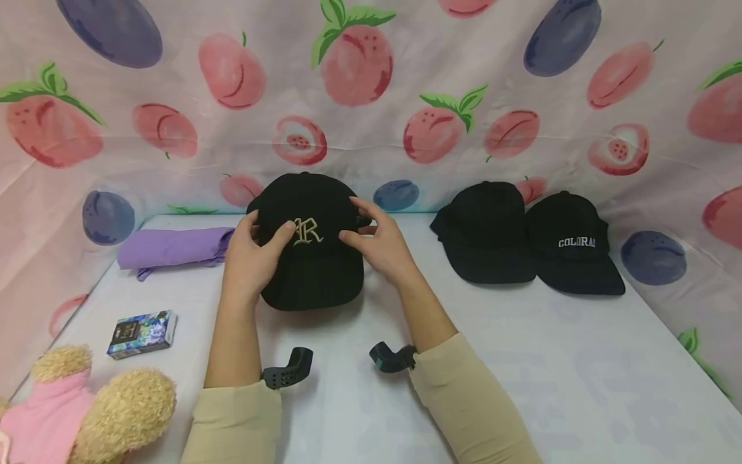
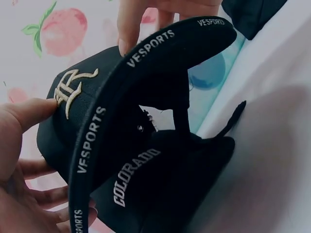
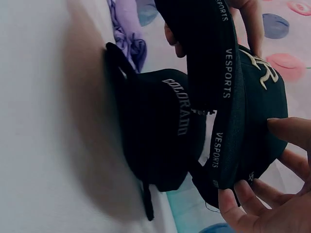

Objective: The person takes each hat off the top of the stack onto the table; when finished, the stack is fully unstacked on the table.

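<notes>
Both hands hold a black cap (image 1: 313, 280) by its sides, with a gold R-shaped emblem (image 1: 308, 232) facing me. The left hand (image 1: 252, 258) grips it with the thumb on the front beside the emblem and the fingers around the side. At the other side, the right hand (image 1: 385, 248) has its thumb on the front panel and fingers along the edge. White VESPORTS lettering runs along a curved band (image 2: 90, 131) of this cap in the left wrist view. Behind and below it is another black cap (image 3: 150, 116) with COLORADO lettering, hidden in the head view.
Two more black caps (image 1: 484, 238) stand side by side at the back right, the outer one lettered. To the left are a folded purple cloth (image 1: 174, 248), a small patterned box (image 1: 142, 334) and a plush toy in pink (image 1: 55, 412). Fruit-print fabric (image 1: 359, 148) borders the white table (image 1: 580, 380).
</notes>
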Action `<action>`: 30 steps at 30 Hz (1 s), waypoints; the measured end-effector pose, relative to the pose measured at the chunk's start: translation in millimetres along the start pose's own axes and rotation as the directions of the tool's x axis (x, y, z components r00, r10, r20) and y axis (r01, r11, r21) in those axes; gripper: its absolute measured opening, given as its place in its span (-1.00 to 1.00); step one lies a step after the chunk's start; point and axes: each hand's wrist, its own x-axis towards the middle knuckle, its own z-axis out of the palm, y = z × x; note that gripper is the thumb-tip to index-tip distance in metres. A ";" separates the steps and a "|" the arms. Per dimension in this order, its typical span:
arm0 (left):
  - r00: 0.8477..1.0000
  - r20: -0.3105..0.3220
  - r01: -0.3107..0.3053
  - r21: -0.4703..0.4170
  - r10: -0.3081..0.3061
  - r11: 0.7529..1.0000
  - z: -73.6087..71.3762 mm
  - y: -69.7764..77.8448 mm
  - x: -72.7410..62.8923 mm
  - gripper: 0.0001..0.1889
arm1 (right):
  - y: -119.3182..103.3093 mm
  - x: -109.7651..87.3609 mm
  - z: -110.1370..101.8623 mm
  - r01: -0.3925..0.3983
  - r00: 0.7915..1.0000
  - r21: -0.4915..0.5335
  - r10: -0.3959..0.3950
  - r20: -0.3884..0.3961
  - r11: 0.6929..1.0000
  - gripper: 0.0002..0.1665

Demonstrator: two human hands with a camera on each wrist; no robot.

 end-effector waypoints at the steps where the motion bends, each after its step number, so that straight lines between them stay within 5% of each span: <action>1: 1.000 -0.003 -0.001 -0.003 0.001 1.000 1.3 1.4 -0.4 -0.08 | -0.4 -0.3 -1.7 0.001 1.000 0.001 -0.001 -0.002 1.000 -0.21; 30: 0.997 -0.015 -0.077 0.027 0.077 0.997 34.2 23.5 -5.8 -0.22 | -10.3 -5.4 -50.8 0.027 0.999 0.026 -0.028 0.022 0.999 -0.20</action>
